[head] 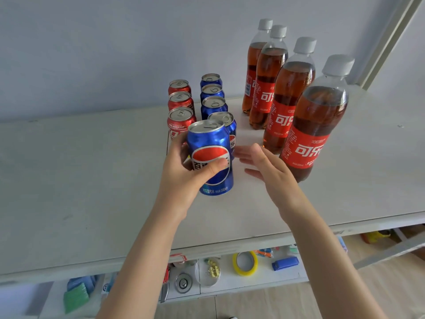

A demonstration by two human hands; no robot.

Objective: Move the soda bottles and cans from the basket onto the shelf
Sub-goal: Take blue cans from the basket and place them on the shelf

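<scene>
My left hand [184, 178] grips a blue Pepsi can [210, 155], holding it upright at the front of a row of blue cans [213, 103] on the white shelf [92, 180]. Whether its base touches the shelf I cannot tell. Left of that row stands a row of three red cola cans [180, 101]. My right hand [264, 166] is open, fingers spread, just right of the held can and left of the nearest cola bottle [315, 120]. Several cola bottles with white caps line up diagonally toward the wall. The basket is out of view.
A lower shelf [264, 277] under the white shelf holds a yellow tape roll [245, 263], a blue stapler [285, 263], a cup of clips [209, 271] and green packets [76, 295]. The wall stands directly behind the cans.
</scene>
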